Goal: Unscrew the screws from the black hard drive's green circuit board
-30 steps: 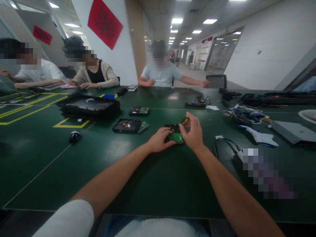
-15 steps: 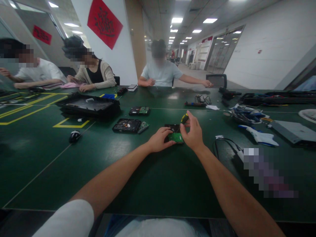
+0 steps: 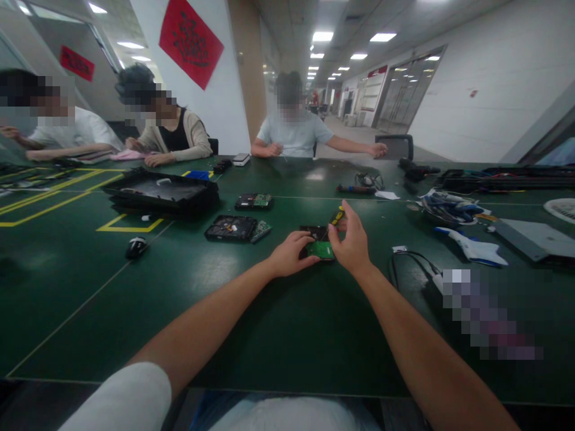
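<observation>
Right hand (image 3: 353,242) pinches a yellow-black screwdriver (image 3: 336,216), handle now tilted a bit vs. 0.5 s ago, prob. mid-turn. Left hand (image 3: 290,254), fingers curled, steadies the hard drive (image 3: 318,242).

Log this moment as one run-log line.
left hand: steadies hard drive, green board up | right hand: grips yellow-black screwdriver, tip toward drive | nearby: opened drive on green table
</observation>
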`<state>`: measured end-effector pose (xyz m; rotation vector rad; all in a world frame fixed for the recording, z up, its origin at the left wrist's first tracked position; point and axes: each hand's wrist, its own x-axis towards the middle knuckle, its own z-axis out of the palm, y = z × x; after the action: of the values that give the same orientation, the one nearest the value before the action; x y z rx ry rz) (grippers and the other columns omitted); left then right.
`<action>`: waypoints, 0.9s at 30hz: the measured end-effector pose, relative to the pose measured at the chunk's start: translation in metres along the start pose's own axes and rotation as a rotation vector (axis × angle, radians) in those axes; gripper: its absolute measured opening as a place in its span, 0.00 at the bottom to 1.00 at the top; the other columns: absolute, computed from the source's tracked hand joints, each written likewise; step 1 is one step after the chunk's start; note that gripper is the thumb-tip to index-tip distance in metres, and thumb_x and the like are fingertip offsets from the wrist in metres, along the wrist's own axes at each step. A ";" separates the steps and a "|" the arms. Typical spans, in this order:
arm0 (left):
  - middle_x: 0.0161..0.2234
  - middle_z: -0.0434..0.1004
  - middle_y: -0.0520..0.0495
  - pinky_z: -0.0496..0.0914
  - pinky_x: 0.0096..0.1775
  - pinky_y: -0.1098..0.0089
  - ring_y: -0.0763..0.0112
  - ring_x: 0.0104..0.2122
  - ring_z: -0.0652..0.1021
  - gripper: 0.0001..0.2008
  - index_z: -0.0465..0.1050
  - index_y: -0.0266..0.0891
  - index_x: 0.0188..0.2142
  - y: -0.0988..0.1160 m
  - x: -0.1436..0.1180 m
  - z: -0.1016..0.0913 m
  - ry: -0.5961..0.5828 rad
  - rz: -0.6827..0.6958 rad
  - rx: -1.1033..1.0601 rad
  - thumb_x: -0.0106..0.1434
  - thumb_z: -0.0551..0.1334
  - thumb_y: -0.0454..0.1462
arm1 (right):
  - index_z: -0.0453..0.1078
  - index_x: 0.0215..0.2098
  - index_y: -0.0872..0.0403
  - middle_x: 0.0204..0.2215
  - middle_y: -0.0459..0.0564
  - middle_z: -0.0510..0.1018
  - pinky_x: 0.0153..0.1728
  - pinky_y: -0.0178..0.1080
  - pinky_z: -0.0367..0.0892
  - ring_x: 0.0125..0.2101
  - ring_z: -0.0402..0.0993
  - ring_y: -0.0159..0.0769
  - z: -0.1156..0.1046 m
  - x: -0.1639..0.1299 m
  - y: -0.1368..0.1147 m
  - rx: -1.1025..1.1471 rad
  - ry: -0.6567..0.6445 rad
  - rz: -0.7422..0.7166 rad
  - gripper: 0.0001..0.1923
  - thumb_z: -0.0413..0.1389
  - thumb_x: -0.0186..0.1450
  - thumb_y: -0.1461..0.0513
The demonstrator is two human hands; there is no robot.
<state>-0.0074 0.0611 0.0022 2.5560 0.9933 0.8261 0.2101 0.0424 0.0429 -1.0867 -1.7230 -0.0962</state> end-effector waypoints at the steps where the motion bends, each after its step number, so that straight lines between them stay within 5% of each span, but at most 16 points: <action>1: 0.61 0.69 0.36 0.67 0.64 0.48 0.49 0.64 0.68 0.30 0.71 0.41 0.60 0.000 0.000 0.000 0.002 -0.002 -0.001 0.64 0.65 0.55 | 0.49 0.73 0.49 0.57 0.60 0.71 0.44 0.51 0.81 0.41 0.78 0.43 0.000 0.000 0.000 0.005 0.004 0.004 0.35 0.54 0.71 0.57; 16: 0.62 0.69 0.36 0.67 0.64 0.48 0.49 0.64 0.68 0.31 0.70 0.42 0.60 -0.001 0.000 0.001 0.001 0.000 0.004 0.64 0.65 0.55 | 0.55 0.70 0.49 0.52 0.58 0.73 0.43 0.52 0.80 0.39 0.76 0.42 -0.003 0.001 -0.004 -0.036 0.024 -0.017 0.32 0.56 0.70 0.56; 22: 0.62 0.69 0.36 0.67 0.64 0.48 0.49 0.64 0.68 0.32 0.70 0.41 0.61 -0.001 0.000 0.001 -0.004 -0.003 0.012 0.65 0.64 0.56 | 0.50 0.73 0.49 0.56 0.59 0.72 0.49 0.52 0.78 0.45 0.76 0.44 -0.004 0.001 -0.004 -0.047 0.002 -0.050 0.35 0.54 0.70 0.60; 27: 0.62 0.69 0.36 0.67 0.64 0.48 0.49 0.64 0.68 0.32 0.70 0.41 0.61 -0.002 0.000 0.002 -0.001 -0.004 0.018 0.64 0.65 0.56 | 0.53 0.71 0.49 0.53 0.58 0.73 0.44 0.50 0.80 0.39 0.77 0.42 -0.002 0.001 -0.001 -0.045 0.018 -0.031 0.34 0.56 0.70 0.57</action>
<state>-0.0071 0.0625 -0.0002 2.5682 1.0092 0.8189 0.2107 0.0415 0.0449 -1.0890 -1.7292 -0.1646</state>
